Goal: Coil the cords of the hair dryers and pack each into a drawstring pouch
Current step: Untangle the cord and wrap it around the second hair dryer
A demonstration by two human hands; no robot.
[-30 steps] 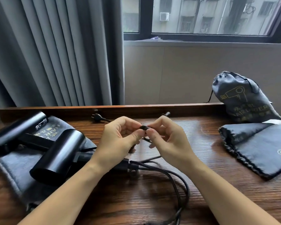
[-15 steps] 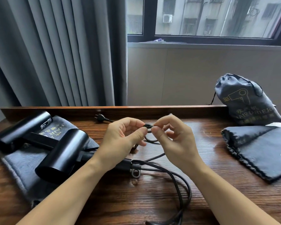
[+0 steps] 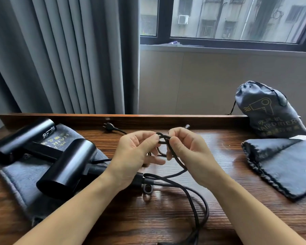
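Observation:
Two black hair dryers lie at the left of the wooden table: the near hair dryer [image 3: 67, 168] and a far hair dryer [image 3: 21, 138], both on a flat grey pouch [image 3: 16, 177]. The near dryer's black cord [image 3: 196, 200] loops over the table to my hands. My left hand [image 3: 136, 156] and my right hand [image 3: 187, 152] each pinch the cord above the table, with a small loop of it crossed between their fingertips. A plug [image 3: 109, 126] lies near the table's back rail.
A filled grey drawstring pouch [image 3: 267, 112] with a dryer logo stands at the back right. An empty grey pouch [image 3: 286, 165] lies flat in front of it. The table has a raised wooden back rail [image 3: 148, 118]; curtain and window lie behind.
My hands have drawn slightly apart, and the short bit of cord pinched between them has opened into a small crossed loop. The dryers and pouches have not moved.

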